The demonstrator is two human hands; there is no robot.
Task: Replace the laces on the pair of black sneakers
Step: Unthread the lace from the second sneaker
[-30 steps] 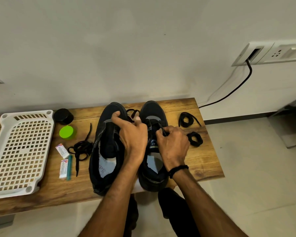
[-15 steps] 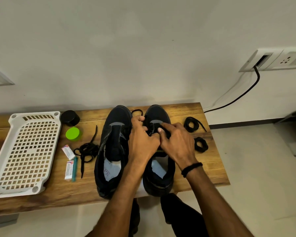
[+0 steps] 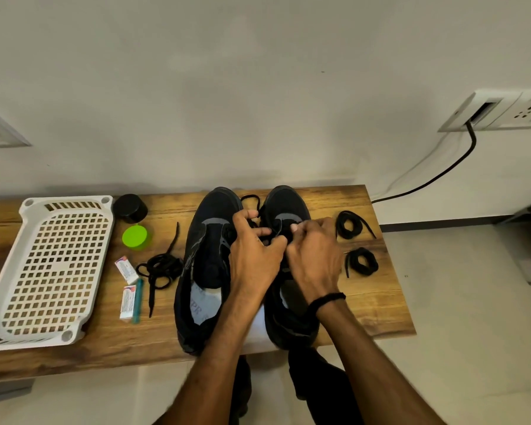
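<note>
**What Things Were Made Of**

The long brown wooden table top looked smooth, with dark wavy grain and a soft shine. The white plastic basket with square holes was hard and a little shiny. The pair of black sneakers was dull cloth with smoother grey patches. The thin black cloth lace between their toes looked woven and matt, like the loose black cloth lace pile. The round green plastic lid was smooth. The small printed cardboard boxes looked glossy.
</note>
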